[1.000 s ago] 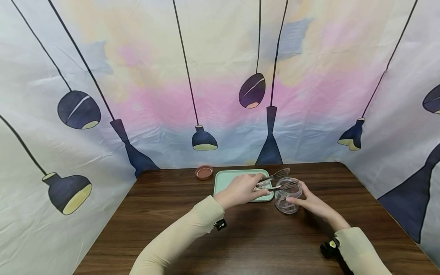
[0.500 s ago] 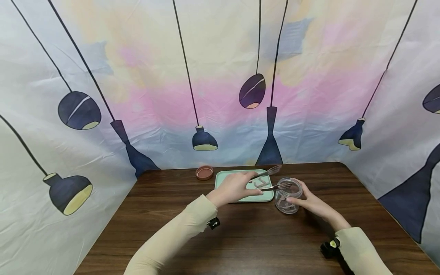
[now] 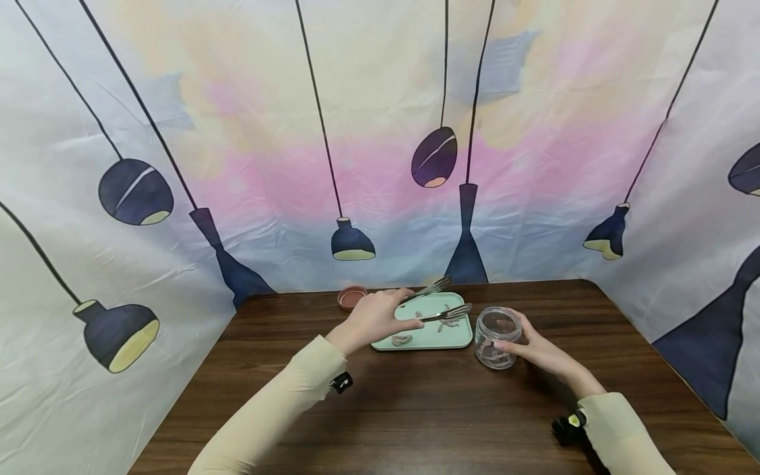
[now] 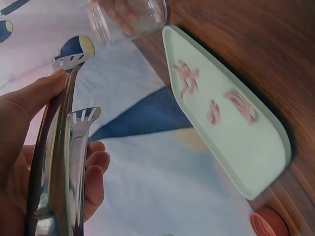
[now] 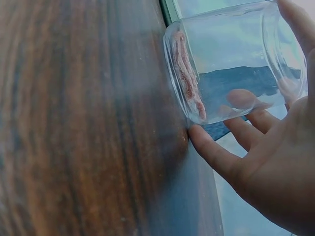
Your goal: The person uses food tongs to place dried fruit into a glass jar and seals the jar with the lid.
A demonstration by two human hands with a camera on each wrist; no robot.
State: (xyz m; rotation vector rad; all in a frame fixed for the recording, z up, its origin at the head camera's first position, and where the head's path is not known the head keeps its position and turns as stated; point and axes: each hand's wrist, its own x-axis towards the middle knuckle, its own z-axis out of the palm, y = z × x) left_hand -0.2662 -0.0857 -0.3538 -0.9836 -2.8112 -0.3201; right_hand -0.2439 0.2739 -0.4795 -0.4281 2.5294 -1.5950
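Note:
My left hand [image 3: 374, 320] grips a pair of metal tongs [image 4: 76, 167] with slotted, fork-like ends. The tongs' ends stand apart with nothing between them, over the mint-green tray [image 3: 424, 341]. On that tray lie small bunches of pinkish-brown strips [image 4: 241, 105], at its left and right parts. Just right of the tray, my right hand [image 3: 540, 346] holds a clear glass jar [image 5: 231, 44], thumb in front and fingers behind. The jar stands upright on the table with its mouth uncovered. More pinkish strips [image 5: 187, 73] lie on its bottom.
A round reddish-brown lid [image 3: 350, 296] lies near the table's back edge, left of the tray and partly behind my left hand. The dark wooden table [image 3: 427, 409] ends at a cloth backdrop [image 3: 380, 132] printed with hanging lamps.
The left hand has moved left with the tongs, from over the jar's mouth to over the tray, uncovering more of the tray. The right hand and jar have stayed put.

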